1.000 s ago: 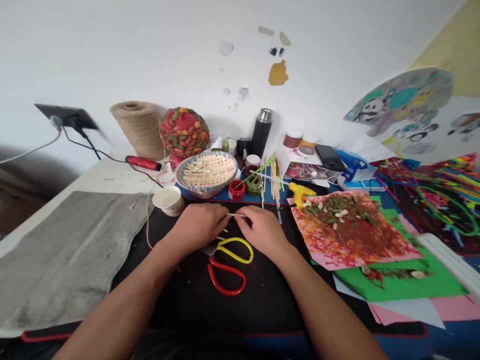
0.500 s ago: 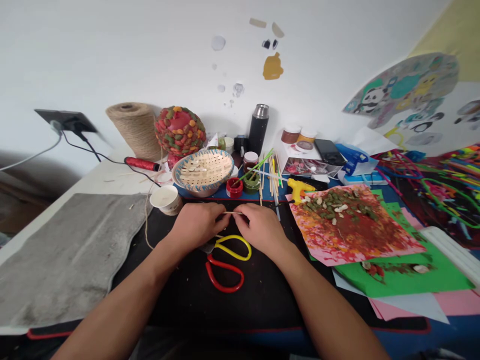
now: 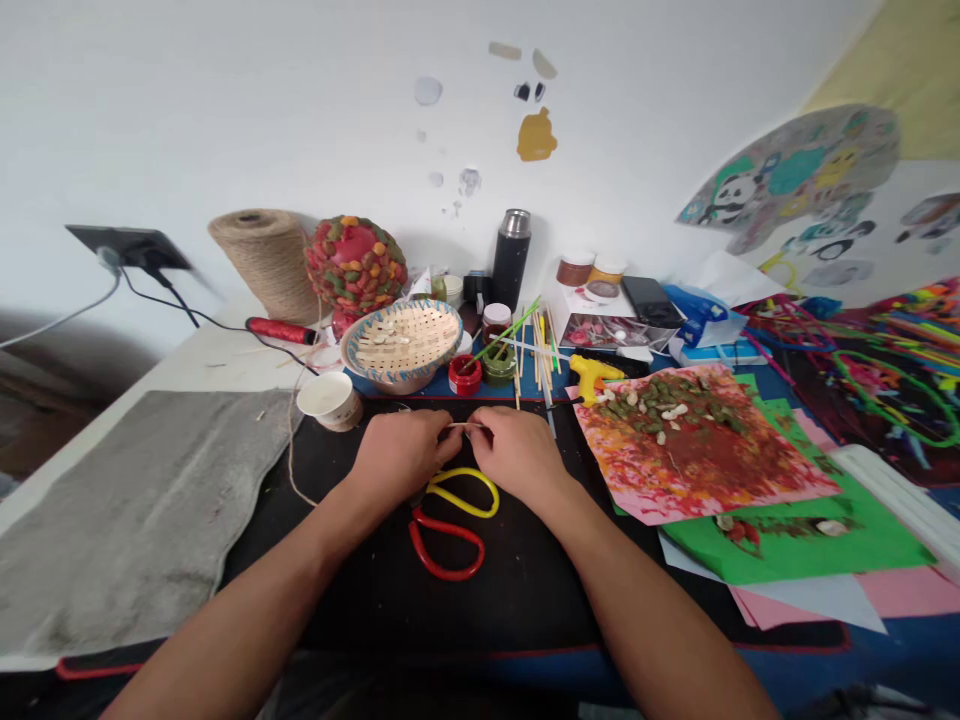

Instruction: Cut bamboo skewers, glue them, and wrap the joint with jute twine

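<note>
Over the black mat [image 3: 525, 590], my left hand [image 3: 401, 450] and my right hand [image 3: 517, 455] face each other with fingertips pinched. A short, thin, pale strand that looks like twine [image 3: 464, 425] is stretched between them, and both hands grip it. Just below my fingers lies a pair of scissors with one yellow handle loop [image 3: 469, 492] and one red handle loop [image 3: 450, 545]; my left hand covers the blades. Jute twine [image 3: 292, 460] trails from the big spool [image 3: 266, 265] down the mat and passes out of sight under my left forearm.
Left of my hands are a paper cup [image 3: 330, 400] and a grey cloth [image 3: 142, 500]. Beyond stand a woven basket [image 3: 401, 345], paint jars [image 3: 465, 375], wooden sticks [image 3: 541, 345] and a black flask [image 3: 511, 262]. To the right are a yellow glue gun [image 3: 590, 378] and painted paper [image 3: 697, 450].
My hands stay nearly in place, still pinching the strand. Less of the scissors near the blades shows beside my left hand. The whole view has shifted slightly.
</note>
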A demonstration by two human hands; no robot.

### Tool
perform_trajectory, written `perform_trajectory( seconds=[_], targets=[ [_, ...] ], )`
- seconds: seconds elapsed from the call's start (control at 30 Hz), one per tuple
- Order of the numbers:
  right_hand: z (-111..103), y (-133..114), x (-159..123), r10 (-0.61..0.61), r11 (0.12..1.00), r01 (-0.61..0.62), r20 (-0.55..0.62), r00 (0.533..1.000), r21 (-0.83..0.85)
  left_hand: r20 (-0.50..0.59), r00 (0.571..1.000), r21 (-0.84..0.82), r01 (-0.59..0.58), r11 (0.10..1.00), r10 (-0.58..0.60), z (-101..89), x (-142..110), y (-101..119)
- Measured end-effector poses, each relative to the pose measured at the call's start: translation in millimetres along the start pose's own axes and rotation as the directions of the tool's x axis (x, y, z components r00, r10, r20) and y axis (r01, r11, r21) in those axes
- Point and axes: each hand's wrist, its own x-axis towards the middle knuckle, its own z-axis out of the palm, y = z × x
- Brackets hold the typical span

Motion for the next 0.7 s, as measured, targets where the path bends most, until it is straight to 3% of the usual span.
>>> perform_trajectory(
  seconds=[0.47,0.7],
  targets=[
    [4.9,-6.2,1.6,0.072,0.997,-0.071,0.033,0.997,-0.035,0.013,0.998,0.083,0.056,0.995,-0.057,2.3,0.2,9.3],
    [2.3,0.3,1.6,0.079,0.982,-0.068,-0.052,0.996,0.177,-0.058,0.996,-0.073,0.066,0.995,-0.071,2.0,2.0,6.3]
  ],
)
